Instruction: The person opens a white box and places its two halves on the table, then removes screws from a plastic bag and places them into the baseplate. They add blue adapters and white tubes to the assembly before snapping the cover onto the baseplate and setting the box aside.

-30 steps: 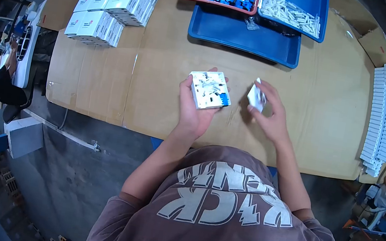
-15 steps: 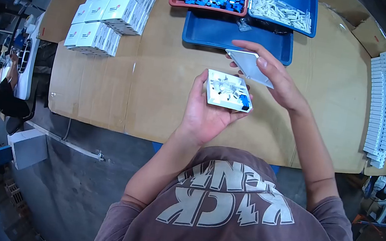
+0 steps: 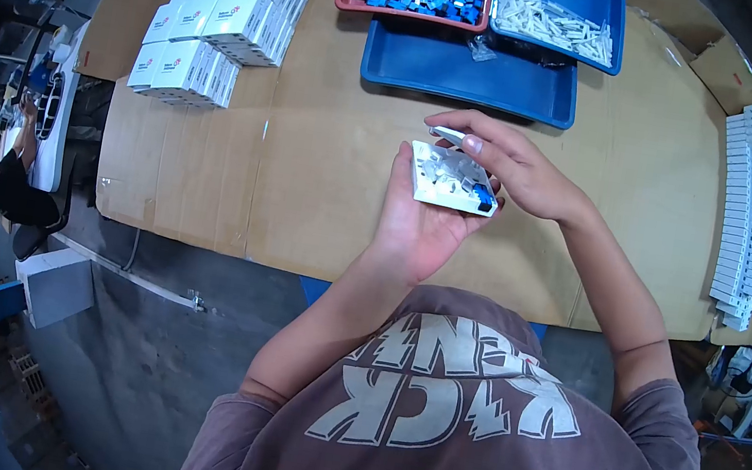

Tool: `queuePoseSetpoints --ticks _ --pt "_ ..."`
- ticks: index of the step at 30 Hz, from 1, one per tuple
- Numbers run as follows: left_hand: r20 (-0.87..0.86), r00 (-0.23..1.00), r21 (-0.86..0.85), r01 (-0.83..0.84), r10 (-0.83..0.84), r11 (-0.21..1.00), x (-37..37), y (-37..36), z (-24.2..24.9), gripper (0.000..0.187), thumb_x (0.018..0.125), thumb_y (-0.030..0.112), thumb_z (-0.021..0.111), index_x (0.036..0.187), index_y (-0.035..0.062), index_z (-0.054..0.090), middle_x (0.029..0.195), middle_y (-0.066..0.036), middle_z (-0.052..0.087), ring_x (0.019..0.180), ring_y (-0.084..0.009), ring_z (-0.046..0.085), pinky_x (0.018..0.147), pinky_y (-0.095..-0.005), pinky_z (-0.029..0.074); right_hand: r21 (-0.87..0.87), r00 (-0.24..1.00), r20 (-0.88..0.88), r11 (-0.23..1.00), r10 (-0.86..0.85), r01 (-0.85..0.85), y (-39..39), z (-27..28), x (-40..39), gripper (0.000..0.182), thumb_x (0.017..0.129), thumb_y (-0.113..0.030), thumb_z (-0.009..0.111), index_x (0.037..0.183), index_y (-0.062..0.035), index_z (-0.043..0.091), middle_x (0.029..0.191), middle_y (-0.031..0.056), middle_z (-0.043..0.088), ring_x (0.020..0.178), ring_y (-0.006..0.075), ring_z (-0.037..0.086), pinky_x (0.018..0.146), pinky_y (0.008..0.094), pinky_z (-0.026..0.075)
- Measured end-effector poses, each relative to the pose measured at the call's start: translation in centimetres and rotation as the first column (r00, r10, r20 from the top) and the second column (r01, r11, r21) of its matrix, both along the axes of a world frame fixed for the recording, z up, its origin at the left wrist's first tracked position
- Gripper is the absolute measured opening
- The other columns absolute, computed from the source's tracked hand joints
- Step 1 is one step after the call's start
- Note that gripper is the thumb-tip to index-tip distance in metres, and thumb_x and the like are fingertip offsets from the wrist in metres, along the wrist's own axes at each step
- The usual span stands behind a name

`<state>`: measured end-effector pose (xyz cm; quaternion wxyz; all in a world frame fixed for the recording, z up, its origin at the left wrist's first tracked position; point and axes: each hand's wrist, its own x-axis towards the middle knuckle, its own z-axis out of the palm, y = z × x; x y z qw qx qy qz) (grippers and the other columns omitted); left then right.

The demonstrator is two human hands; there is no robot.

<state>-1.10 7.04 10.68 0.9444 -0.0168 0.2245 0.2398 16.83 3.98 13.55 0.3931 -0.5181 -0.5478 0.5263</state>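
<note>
A small white box (image 3: 416, 185) rests in my left hand (image 3: 414, 233), its open side up, the fingers wrapped round its edges. White pieces lie inside, with a blue piece (image 3: 483, 194) in its near right corner. My right hand (image 3: 526, 172) grips a white lid (image 3: 449, 135) just above the box's far edge. The lid is tilted and seen nearly edge-on, partly hidden by the fingers.
Beyond my hands are a red tray (image 3: 411, 16) of blue pieces, a blue tray (image 3: 616, 37) of white pieces and a lower blue tray (image 3: 467, 95). White boxes (image 3: 234, 16) stand stacked left, more (image 3: 749, 215) right. A person (image 3: 15, 188) sits far left.
My right hand has brought the lid down and left, closer to the box, and the lid has turned from face-on to nearly edge-on. My left hand and the box have shifted slightly right.
</note>
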Motion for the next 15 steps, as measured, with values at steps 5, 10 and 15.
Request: queuePoseSetpoints --ticks 5,10,15 --pt "-0.05 0.999 0.02 0.0 0.001 1.0 0.8 0.1 0.3 0.062 0.111 0.059 0.029 0.15 0.0142 0.046 0.149 -0.012 0.053 0.138 -0.0303 0.052 0.117 -0.056 0.039 0.02 0.994 0.107 1.0 0.014 -0.016 0.3 0.0 -0.2 0.045 0.111 -0.031 0.05 0.145 -0.0036 0.059 0.139 0.0109 0.062 0.129 0.0223 0.057 0.111 0.035 0.044" --pt "-0.05 0.999 0.006 0.01 -0.01 1.0 1.2 0.5 0.9 0.063 0.109 0.062 0.033 0.15 0.0167 0.046 0.15 -0.01 0.052 0.139 -0.0286 0.051 0.117 -0.0541 0.04 0.052 0.998 0.052 0.998 0.019 -0.022 0.6 -0.2 0.0 0.044 0.109 -0.03 0.055 0.139 0.0005 0.065 0.141 0.0125 0.061 0.129 0.0229 0.058 0.111 0.0357 0.044" --pt "-0.012 1.0 -0.005 0.02 -0.02 1.0 1.0 0.6 0.3 0.06 0.108 0.061 0.038 0.146 0.0159 0.049 0.146 -0.01 0.054 0.135 -0.029 0.053 0.114 -0.0536 0.042 -0.05 0.999 -0.008 0.998 0.048 -0.049 1.0 0.1 0.4 0.046 0.108 -0.033 0.058 0.141 -0.0019 0.065 0.142 0.0141 0.064 0.124 0.0223 0.061 0.107 0.0349 0.047"
